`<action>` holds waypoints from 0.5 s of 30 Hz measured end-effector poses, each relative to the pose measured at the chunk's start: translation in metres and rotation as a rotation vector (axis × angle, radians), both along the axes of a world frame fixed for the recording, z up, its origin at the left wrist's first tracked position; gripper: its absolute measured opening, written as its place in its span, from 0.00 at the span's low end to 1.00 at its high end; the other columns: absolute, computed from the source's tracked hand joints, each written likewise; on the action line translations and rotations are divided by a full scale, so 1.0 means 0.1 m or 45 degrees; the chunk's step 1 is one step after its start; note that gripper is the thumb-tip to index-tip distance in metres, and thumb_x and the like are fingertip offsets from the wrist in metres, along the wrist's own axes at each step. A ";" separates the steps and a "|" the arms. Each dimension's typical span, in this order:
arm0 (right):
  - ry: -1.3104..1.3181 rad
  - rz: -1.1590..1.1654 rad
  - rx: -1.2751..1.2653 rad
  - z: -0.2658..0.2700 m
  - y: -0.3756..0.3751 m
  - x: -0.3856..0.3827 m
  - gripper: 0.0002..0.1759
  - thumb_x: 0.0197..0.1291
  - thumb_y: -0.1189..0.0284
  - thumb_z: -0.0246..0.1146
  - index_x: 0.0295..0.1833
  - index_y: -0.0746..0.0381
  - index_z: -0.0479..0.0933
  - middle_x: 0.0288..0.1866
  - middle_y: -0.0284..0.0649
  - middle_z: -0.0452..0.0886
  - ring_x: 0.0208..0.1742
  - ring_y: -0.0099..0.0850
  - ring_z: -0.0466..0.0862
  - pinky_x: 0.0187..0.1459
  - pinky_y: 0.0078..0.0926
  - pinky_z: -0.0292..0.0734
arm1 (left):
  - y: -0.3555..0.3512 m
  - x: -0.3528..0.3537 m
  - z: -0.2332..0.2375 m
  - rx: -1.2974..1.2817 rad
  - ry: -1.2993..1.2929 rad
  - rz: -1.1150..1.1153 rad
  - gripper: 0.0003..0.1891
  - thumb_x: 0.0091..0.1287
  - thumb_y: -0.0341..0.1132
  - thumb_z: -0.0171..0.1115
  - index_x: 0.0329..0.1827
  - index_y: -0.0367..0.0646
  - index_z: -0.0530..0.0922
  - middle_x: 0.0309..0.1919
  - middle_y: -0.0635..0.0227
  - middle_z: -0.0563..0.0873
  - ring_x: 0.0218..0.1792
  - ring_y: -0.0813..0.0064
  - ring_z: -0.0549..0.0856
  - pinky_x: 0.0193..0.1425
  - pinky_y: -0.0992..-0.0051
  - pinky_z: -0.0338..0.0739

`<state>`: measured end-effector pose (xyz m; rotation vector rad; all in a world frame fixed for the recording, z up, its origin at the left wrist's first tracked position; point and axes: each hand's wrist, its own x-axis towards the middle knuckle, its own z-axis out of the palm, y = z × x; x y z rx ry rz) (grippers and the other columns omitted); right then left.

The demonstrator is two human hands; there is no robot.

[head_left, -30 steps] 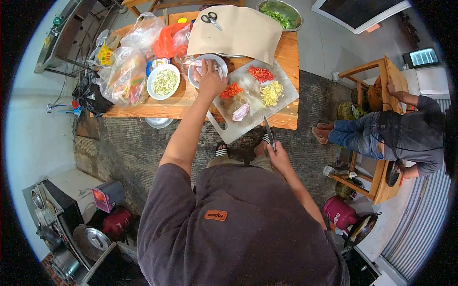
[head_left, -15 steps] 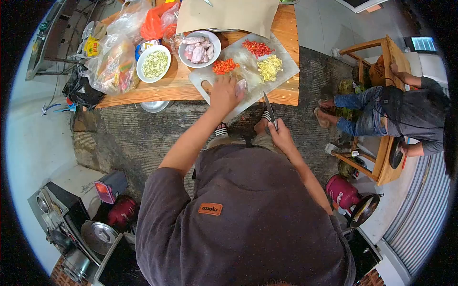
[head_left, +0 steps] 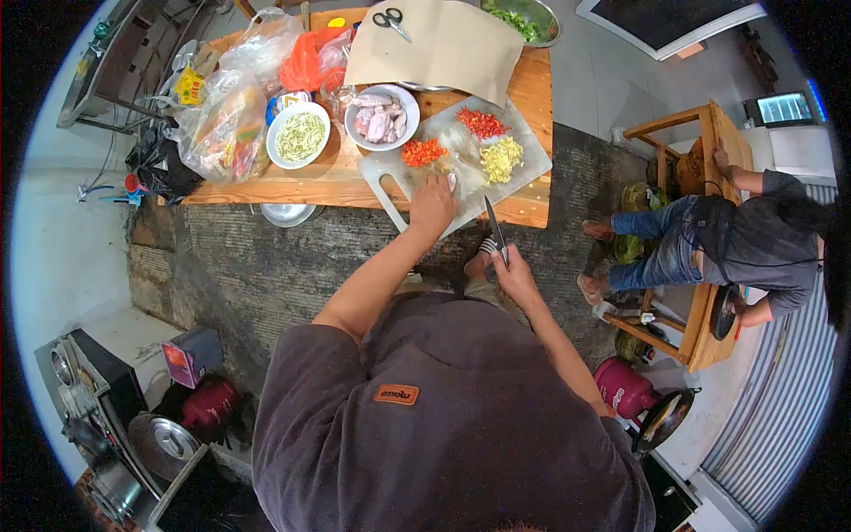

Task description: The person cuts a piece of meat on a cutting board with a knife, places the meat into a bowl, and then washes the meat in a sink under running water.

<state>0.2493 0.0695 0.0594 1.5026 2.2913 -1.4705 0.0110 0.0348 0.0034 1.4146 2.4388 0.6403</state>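
Note:
On the near part of the white cutting board (head_left: 517, 176), my left hand (head_left: 433, 206) has its fingers curled down against a small pale pink piece of raw chicken (head_left: 452, 182), mostly covered by the hand. My right hand (head_left: 516, 277) grips a knife (head_left: 495, 223) by its handle, just off the board's near edge, blade pointing away from me. Chopped orange-red chili (head_left: 424, 152), chopped red chili (head_left: 481, 123) and chopped yellowish pieces (head_left: 502, 160) lie in separate heaps on the board. Left of it, a white bowl (head_left: 413, 124) holds several raw chicken pieces.
A bowl of pale green shreds (head_left: 300, 137) and plastic bags (head_left: 222, 133) occupy the left of the wooden table (head_left: 355, 191). Scissors (head_left: 392, 23) rest on brown paper (head_left: 443, 53); a metal bowl of greens (head_left: 523, 22) stands behind. Another person (head_left: 753, 222) is at a bench on the right.
The view has shifted, bringing the scissors and the bowl of greens further into sight. My left hand stays at the chicken piece, and my right hand still holds the knife beside the board.

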 end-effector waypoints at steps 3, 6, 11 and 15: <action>-0.147 0.022 -0.039 0.12 0.00 -0.01 0.28 0.72 0.52 0.54 0.62 0.65 0.67 0.43 0.59 0.83 0.47 0.57 0.84 0.49 0.47 0.76 | -0.01 -0.02 -0.02 0.089 -0.156 0.101 0.20 0.60 0.37 0.61 0.51 0.32 0.74 0.46 0.44 0.82 0.49 0.46 0.82 0.53 0.54 0.78; 0.053 -0.025 0.161 -0.05 -0.02 0.06 0.20 0.73 0.55 0.54 0.43 0.64 0.66 0.30 0.47 0.74 0.33 0.44 0.78 0.37 0.44 0.72 | 0.07 -0.21 0.00 0.154 -0.532 0.149 0.20 0.60 0.39 0.63 0.47 0.30 0.75 0.43 0.42 0.82 0.46 0.44 0.84 0.51 0.54 0.78; 0.008 0.040 0.127 -0.06 -0.11 0.21 0.21 0.73 0.54 0.53 0.43 0.64 0.65 0.30 0.48 0.74 0.33 0.45 0.79 0.36 0.43 0.72 | 0.07 -0.48 0.33 0.394 -0.657 0.390 0.18 0.60 0.39 0.64 0.45 0.32 0.77 0.38 0.43 0.83 0.43 0.45 0.84 0.48 0.55 0.77; 0.006 0.016 -0.055 0.15 -0.02 0.09 0.21 0.73 0.55 0.55 0.43 0.64 0.65 0.30 0.48 0.75 0.34 0.45 0.81 0.36 0.43 0.73 | 0.25 -1.01 0.56 0.458 -0.114 0.408 0.18 0.59 0.38 0.66 0.46 0.33 0.77 0.42 0.47 0.81 0.45 0.47 0.80 0.53 0.55 0.74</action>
